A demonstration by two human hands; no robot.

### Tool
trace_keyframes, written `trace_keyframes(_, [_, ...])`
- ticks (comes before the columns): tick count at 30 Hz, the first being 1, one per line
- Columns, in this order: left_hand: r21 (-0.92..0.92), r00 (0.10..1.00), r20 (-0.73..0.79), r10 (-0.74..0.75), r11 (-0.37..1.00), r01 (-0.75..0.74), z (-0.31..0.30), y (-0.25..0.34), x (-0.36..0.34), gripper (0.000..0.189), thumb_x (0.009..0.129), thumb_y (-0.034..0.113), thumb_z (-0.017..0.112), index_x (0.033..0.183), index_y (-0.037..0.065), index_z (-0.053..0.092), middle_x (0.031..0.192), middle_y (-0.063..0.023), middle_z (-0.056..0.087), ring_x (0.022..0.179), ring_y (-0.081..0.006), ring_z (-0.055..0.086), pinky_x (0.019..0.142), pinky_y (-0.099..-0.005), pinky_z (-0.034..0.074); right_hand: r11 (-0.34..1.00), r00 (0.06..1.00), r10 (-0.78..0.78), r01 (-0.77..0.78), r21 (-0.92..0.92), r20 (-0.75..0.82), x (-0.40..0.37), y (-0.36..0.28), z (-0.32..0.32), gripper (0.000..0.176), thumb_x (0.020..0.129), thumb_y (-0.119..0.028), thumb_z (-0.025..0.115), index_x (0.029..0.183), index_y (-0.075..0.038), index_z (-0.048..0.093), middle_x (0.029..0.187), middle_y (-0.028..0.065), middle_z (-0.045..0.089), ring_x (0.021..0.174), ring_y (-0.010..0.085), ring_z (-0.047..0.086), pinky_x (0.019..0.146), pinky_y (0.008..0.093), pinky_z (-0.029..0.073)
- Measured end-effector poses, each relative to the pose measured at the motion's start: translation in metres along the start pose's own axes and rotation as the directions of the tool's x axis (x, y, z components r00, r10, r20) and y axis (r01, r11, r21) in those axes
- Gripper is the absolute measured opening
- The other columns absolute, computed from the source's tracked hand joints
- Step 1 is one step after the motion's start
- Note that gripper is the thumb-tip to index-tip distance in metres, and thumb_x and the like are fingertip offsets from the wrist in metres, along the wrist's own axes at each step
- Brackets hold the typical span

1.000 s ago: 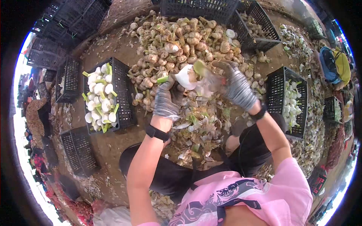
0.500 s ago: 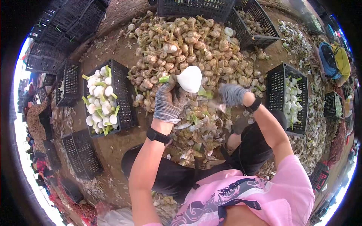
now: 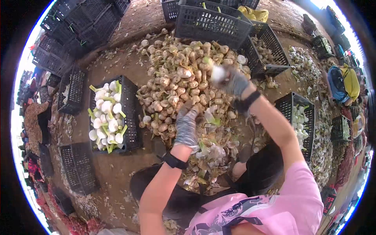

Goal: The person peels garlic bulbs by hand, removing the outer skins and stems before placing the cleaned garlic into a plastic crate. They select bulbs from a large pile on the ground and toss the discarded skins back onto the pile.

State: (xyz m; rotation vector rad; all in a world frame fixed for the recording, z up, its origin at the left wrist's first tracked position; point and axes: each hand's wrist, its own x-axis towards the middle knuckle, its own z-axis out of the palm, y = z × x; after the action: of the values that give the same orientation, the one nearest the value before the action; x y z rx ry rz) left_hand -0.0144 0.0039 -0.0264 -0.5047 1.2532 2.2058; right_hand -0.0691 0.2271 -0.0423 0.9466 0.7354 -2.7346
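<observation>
My right hand (image 3: 235, 83), in a grey striped glove, is closed on a peeled white garlic bulb (image 3: 218, 73) with a green stem. The bulb is blurred by motion above the right part of the heap. My left hand (image 3: 186, 127), gloved alike, reaches into the near edge of the heap of unpeeled garlic (image 3: 172, 86). Its fingers are stretched out and touch brownish bulbs; the fingertips are partly lost among them. Loose garlic skins (image 3: 215, 156) lie below the hands, between my legs.
A black crate of peeled garlic (image 3: 131, 113) stands to the left, another crate (image 3: 307, 129) to the right. Behind the heap are a large black crate (image 3: 213, 25) and a crate of unpeeled bulbs (image 3: 276, 47). Stacked crates (image 3: 84, 23) fill the back left. A person (image 3: 37, 117) is at far left.
The white bulb has passed from my left hand to my right and moved right. My left hand has dropped down to the heap. The view has tilted up slightly.
</observation>
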Motion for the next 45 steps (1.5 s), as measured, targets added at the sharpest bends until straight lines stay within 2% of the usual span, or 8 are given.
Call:
trace_keyframes(4, [0.116,0.998,0.047,-0.029,0.993,0.023,0.001,-0.009,-0.013,0.025,0.080,0.010,0.055,0.104,0.006,0.054,0.089,-0.0024,0.056,0.078,-0.0147,0.056,0.066,-0.0289,0.048,0.885,0.742,-0.413,0.463,0.042,0.527,0.032,-0.097,0.065,0.030,0.084,-0.023,0.052,0.107,-0.005,0.050,0.103,0.0168,0.056,0.090,0.0274,0.057,0.077,0.0398,0.051])
trace_keyframes(10, [0.190,0.955,0.194,-0.224,0.964,0.187,0.000,-0.037,-0.009,0.022,0.082,0.010,0.053,0.103,0.007,0.054,0.085,-0.0024,0.058,0.068,-0.0123,0.056,0.057,-0.0255,0.047,0.782,0.887,-0.430,0.458,-0.423,0.167,0.074,-0.056,0.086,0.035,0.087,-0.022,0.048,0.112,0.002,0.047,0.105,0.0184,0.056,0.092,0.0270,0.058,0.081,0.0397,0.049])
trace_keyframes(12, [0.356,0.961,0.160,-0.224,0.921,0.156,0.010,-0.027,-0.013,0.022,0.082,0.012,0.051,0.103,0.010,0.054,0.074,-0.0002,0.055,0.057,-0.0084,0.049,0.048,-0.0237,0.041,0.153,0.871,-0.378,0.394,-0.906,0.315,0.168,-0.035,0.027,0.029,0.083,-0.017,0.053,0.109,-0.004,0.053,0.099,0.0118,0.060,0.087,0.0217,0.060,0.077,0.0333,0.050])
trace_keyframes(13, [0.378,0.981,0.159,-0.112,0.925,0.044,0.006,-0.038,-0.006,0.021,0.081,0.011,0.052,0.102,0.009,0.054,0.072,-0.0001,0.054,0.055,-0.0084,0.047,0.048,-0.0241,0.040,-0.706,0.710,-0.240,0.340,-0.622,0.661,0.194,-0.007,-0.003,0.032,0.082,-0.019,0.054,0.112,-0.008,0.052,0.100,0.0077,0.061,0.089,0.0197,0.059,0.077,0.0314,0.050])
trace_keyframes(21, [0.275,0.996,-0.033,-0.082,0.957,0.088,0.005,-0.009,-0.006,0.024,0.081,0.009,0.056,0.105,0.005,0.053,0.085,-0.0022,0.055,0.064,-0.0106,0.053,0.054,-0.0242,0.049,-0.608,0.767,-0.490,0.041,-0.793,0.415,0.156,0.079,0.031,0.026,0.075,-0.021,0.059,0.090,0.000,0.059,0.095,0.0216,0.057,0.086,0.0345,0.057,0.073,0.0413,0.047])
trace_keyframes(26, [0.128,0.981,-0.163,0.102,0.988,-0.082,-0.009,-0.002,0.005,0.046,0.081,0.013,0.056,0.123,0.009,0.038,0.102,-0.0053,0.052,0.074,-0.0135,0.055,0.054,-0.0265,0.047,-0.143,0.666,-0.565,0.503,-0.853,0.487,0.076,0.088,0.021,0.019,0.075,-0.015,0.055,0.087,-0.002,0.060,0.080,0.0205,0.060,0.075,0.0338,0.058,0.067,0.0388,0.046])
trace_keyframes(37, [-0.070,0.968,-0.199,0.155,0.983,-0.171,-0.025,0.031,0.014,0.006,0.075,0.005,0.053,0.074,0.011,0.051,0.075,-0.0020,0.051,0.066,-0.0141,0.050,0.064,-0.0281,0.046,-0.691,0.990,-0.131,-0.058,-0.721,0.045,0.071,0.142,-0.114,0.032,0.075,-0.024,0.056,0.094,0.002,0.056,0.094,0.0240,0.057,0.089,0.0338,0.057,0.074,0.0405,0.046])
trace_keyframes(45, [-0.188,0.893,-0.151,0.425,0.874,-0.448,-0.023,0.093,-0.011,0.037,0.075,-0.002,0.052,0.111,0.001,0.043,0.087,-0.0089,0.047,0.074,-0.0152,0.051,0.067,-0.0227,0.049,-0.719,0.970,-0.154,0.021,-0.695,0.189,0.087,0.184,-0.134,0.028,0.076,-0.007,0.051,0.103,0.001,0.053,0.087,0.0235,0.058,0.079,0.0357,0.057,0.066,0.0395,0.049])
